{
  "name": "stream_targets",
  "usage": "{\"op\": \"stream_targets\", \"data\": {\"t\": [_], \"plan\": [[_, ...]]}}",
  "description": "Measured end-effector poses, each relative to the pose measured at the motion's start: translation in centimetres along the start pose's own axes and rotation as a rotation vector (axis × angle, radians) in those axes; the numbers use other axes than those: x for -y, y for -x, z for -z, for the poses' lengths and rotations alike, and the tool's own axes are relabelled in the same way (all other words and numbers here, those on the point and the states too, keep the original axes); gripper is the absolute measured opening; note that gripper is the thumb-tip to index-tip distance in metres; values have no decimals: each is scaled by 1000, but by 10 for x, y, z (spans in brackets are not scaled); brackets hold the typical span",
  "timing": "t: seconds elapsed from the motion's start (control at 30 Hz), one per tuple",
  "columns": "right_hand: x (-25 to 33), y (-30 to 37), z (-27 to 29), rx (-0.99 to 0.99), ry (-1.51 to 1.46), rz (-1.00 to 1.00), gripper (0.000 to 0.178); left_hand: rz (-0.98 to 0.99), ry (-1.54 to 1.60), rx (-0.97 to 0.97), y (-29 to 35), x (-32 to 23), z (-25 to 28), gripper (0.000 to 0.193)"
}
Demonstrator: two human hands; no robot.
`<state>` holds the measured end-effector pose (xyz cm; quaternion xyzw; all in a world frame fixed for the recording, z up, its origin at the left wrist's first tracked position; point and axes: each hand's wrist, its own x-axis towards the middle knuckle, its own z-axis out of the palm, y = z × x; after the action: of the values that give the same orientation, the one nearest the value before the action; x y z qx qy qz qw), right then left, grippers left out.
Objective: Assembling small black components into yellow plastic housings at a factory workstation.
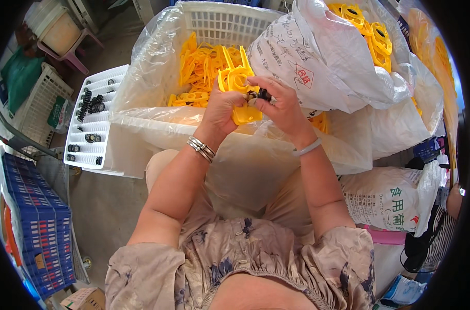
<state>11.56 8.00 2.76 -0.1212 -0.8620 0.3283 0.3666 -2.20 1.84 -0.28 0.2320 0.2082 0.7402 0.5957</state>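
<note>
My left hand (222, 107) is closed around a yellow plastic part (238, 78) with two long prongs and a ring-shaped opening, held up in front of me. Small dark round pieces (264, 94) sit between the fingers of my right hand (281, 106), close against that part's lower middle. My fingers partly hide where they meet. Below and beyond my hands, a white basket (230, 20) lined with clear plastic holds a heap of loose yellow parts (204, 64).
To the left is a white ribbed tray (107, 95) with several rows of dark round pieces (93, 103). A white woven sack (302, 57) at the right holds yellow parts with dark inserts (380, 39). Blue crates (44, 227) stand lower left; another printed sack (382, 199) lies lower right.
</note>
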Motion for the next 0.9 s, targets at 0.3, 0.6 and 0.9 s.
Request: {"op": "stream_targets", "data": {"t": [0.3,0.6,0.9], "plan": [[-2,2,-15,-342,-520,-406,18,-42,-65,-57,-1,-4,7,53],[-2,-1,-6,-61,-419,-632,25,18,179,-220,1,-17,6,50],[-11,6,-22,23,-420,-363,39,34,305,-228,0,-22,12,45]]}}
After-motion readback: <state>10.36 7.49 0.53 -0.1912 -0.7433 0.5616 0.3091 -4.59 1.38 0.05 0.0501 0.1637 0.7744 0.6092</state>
